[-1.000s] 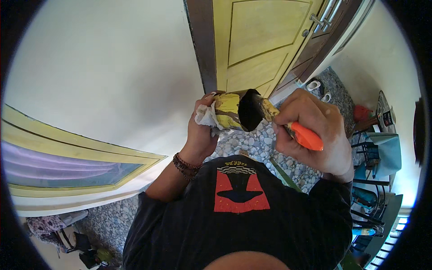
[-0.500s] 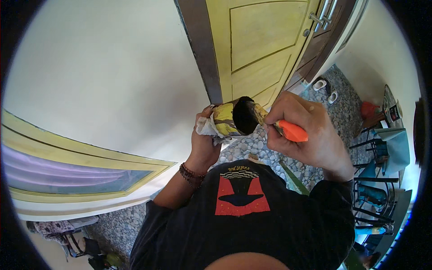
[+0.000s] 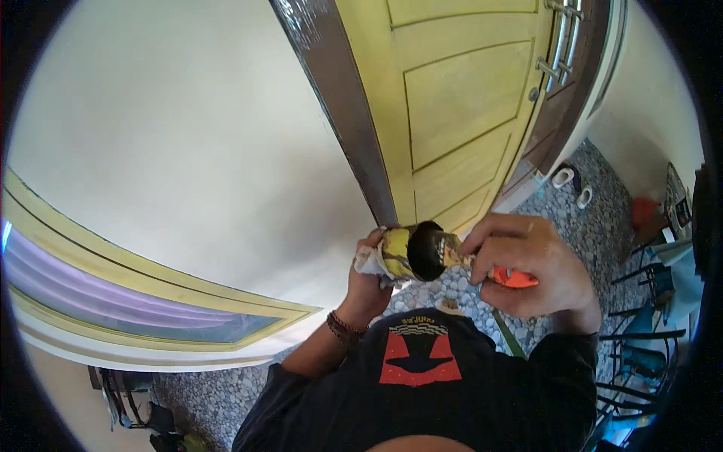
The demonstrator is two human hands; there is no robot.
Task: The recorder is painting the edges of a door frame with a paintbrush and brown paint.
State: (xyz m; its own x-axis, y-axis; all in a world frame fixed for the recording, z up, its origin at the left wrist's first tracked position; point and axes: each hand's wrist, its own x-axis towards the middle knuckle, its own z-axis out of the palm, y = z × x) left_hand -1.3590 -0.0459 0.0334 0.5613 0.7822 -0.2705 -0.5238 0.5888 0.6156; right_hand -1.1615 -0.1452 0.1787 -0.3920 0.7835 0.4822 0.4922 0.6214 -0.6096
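My left hand point(image 3: 368, 280) grips a small yellow paint can point(image 3: 410, 252) with a dark open mouth, a crumpled white rag point(image 3: 369, 262) pressed between palm and can. My right hand point(image 3: 531, 267) holds a paintbrush with an orange handle point(image 3: 514, 278); its bristle end rests at the rim of the can. Both hands are raised in front of my chest, above a black shirt point(image 3: 422, 384) with a red and black print. A dark beaded bracelet point(image 3: 343, 328) circles my left wrist.
A yellow panelled door point(image 3: 459, 98) with a dark brown frame point(image 3: 339, 113) stands straight ahead, a metal handle point(image 3: 561, 38) on it. A white wall point(image 3: 173, 151) with a yellow-trimmed window point(image 3: 113, 294) lies left. Pebbled floor point(image 3: 595, 218), white sandals point(image 3: 572, 184) and metal chair frames point(image 3: 648, 331) are right.
The view has tilted up toward the door. Both hands with can and brush sit lower in the picture, and the brush has stayed at the can's mouth.
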